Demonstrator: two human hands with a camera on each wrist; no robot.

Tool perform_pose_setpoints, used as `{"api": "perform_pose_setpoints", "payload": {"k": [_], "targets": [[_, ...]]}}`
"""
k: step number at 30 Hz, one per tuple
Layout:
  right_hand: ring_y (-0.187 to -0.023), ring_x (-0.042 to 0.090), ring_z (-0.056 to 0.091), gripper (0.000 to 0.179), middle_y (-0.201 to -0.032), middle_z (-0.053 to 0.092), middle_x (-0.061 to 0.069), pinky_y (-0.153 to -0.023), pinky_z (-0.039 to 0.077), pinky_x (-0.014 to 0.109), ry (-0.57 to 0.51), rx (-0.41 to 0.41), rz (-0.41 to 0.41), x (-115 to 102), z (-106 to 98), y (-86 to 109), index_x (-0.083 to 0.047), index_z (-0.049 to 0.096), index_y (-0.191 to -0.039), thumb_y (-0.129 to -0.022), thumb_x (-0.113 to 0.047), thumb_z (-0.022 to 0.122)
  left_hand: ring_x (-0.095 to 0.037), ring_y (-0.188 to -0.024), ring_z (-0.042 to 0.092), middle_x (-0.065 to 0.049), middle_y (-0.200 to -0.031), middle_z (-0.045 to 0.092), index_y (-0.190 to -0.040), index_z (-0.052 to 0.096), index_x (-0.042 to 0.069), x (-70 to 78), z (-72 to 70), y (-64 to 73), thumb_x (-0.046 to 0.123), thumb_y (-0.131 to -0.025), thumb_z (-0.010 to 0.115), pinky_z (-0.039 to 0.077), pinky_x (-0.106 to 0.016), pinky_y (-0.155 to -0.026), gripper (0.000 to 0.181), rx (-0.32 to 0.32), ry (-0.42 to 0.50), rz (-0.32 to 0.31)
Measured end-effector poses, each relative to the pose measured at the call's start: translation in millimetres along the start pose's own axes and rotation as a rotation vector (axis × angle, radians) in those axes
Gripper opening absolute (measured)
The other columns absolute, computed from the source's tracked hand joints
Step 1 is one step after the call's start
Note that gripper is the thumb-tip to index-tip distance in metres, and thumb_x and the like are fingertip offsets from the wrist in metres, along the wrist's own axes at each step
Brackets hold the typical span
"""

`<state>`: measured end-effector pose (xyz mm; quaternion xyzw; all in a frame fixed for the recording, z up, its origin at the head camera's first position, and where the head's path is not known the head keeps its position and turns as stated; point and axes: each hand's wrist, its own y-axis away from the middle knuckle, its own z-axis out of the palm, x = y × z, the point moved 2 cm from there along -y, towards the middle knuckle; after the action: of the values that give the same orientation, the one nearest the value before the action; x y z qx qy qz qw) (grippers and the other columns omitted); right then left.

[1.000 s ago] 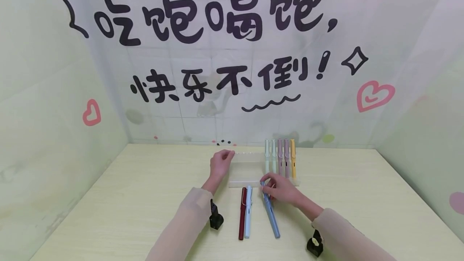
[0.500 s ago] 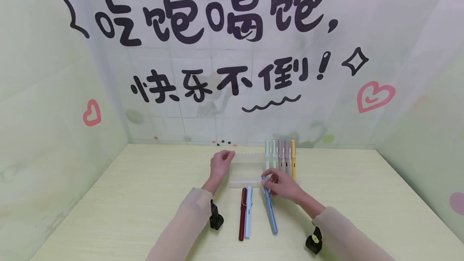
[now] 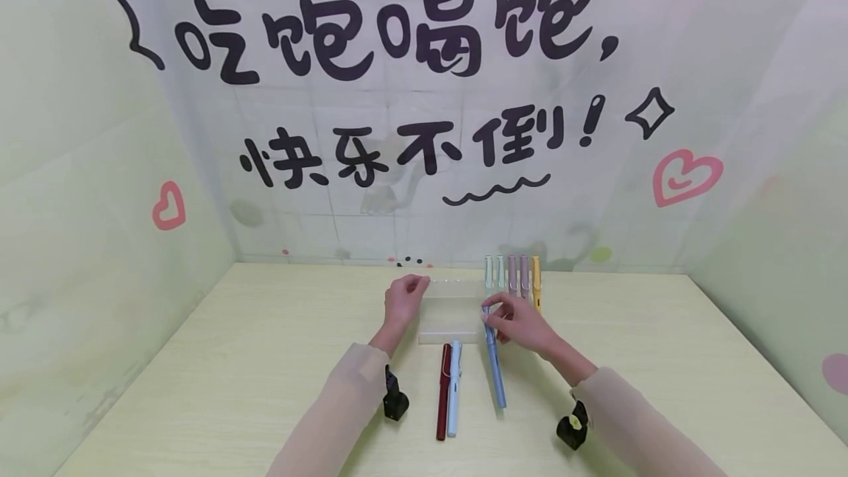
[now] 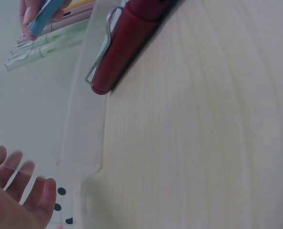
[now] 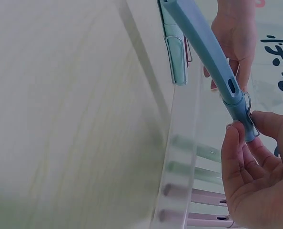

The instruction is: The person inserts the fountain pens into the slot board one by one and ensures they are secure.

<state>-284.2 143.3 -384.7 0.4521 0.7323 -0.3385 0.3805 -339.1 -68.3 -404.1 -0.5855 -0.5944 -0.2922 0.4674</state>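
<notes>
My left hand (image 3: 403, 302) grips the left side of a clear plastic pen rack (image 3: 447, 338), thumb and fingers at its edge. With the thumb and fingers of my right hand (image 3: 520, 324), I pinch a blue pen (image 3: 494, 366) by its capped end, near the metal clip. That pen slants over the rack's front, its barrel pointing toward me; the right wrist view shows its clip (image 5: 250, 114) between thumb and fingers. In front of the rack, a dark red pen (image 3: 442, 397) and a light blue pen (image 3: 453, 396) lie side by side on the table.
Two pale green pens (image 3: 489, 271), two purple pens (image 3: 512, 271) and a yellow pen (image 3: 536, 282) stand in the rack's right part, their lower parts partly behind my right hand. Behind the table (image 3: 265, 359) rises a wall (image 3: 371, 234) with black lettering.
My right hand has moved away from me and slightly up with the blue pen, now in front of the racked pens. My left hand has stayed at the rack's left side.
</notes>
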Motion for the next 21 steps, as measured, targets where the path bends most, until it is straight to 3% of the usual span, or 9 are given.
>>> {"api": "perform_pose_setpoints", "payload": {"k": [21], "targets": [[-0.058, 0.020, 0.053, 0.028, -0.073, 0.057, 0.007, -0.054, 0.048, 0.037, 0.049, 0.072, 0.037, -11.9, -19.2, -17.6, 0.002, 0.052, -0.109, -0.085, -0.013, 0.058, -0.021, -0.086, 0.057, -0.009, -0.092, 0.063, -0.097, 0.064, 0.002, 1.4, -0.7, 0.0, 0.024, -0.087, 0.055, 0.047, -0.032, -0.074, 0.026, 0.007, -0.003, 0.003]]}}
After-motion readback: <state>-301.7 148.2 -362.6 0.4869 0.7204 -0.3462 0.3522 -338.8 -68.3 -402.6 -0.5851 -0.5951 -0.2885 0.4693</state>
